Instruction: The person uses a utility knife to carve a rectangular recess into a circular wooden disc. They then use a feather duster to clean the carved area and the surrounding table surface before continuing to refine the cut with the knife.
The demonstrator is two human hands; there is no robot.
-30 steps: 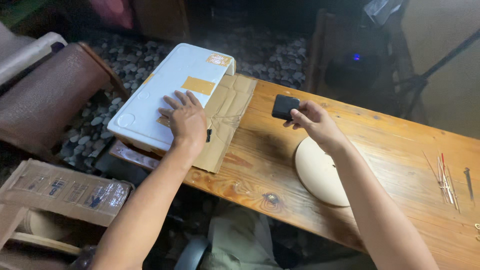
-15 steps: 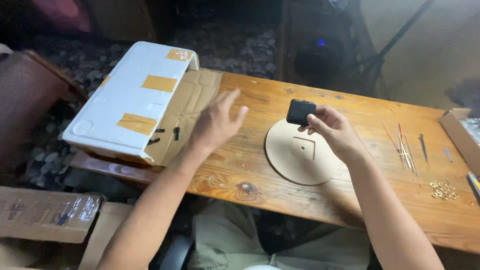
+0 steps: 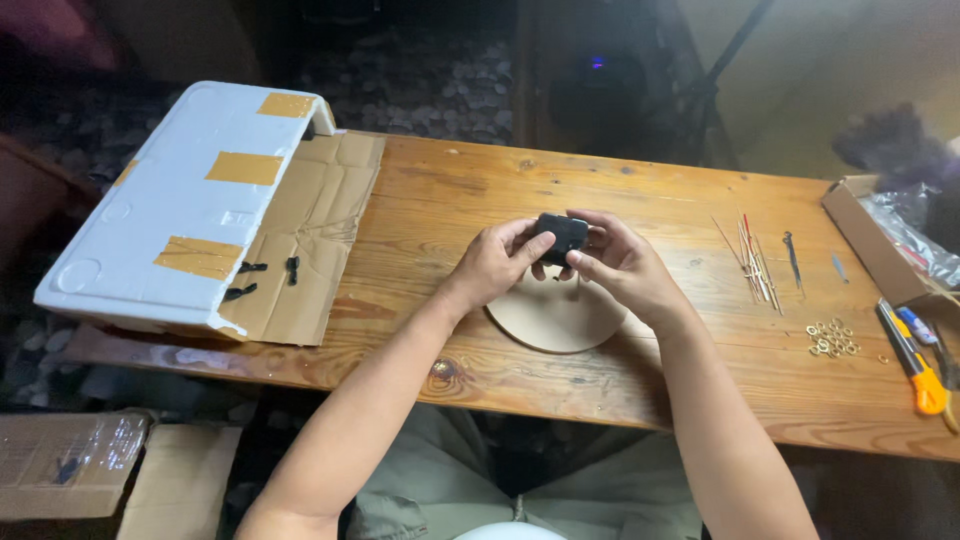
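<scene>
Both hands hold a small black box-shaped part above the wooden table. My left hand grips its left side with fingers curled around it. My right hand pinches its right side. Just below the hands lies a round pale wooden disc, partly hidden by them.
A white foam slab with tan tape patches rests on flattened cardboard at the table's left end, with small black parts beside it. Thin sticks, brass rings, a yellow utility knife and an open cardboard box lie right.
My left hand left the foam slab and cardboard and came across to the black part. Both hands now hold it over the disc. The view swung right.
</scene>
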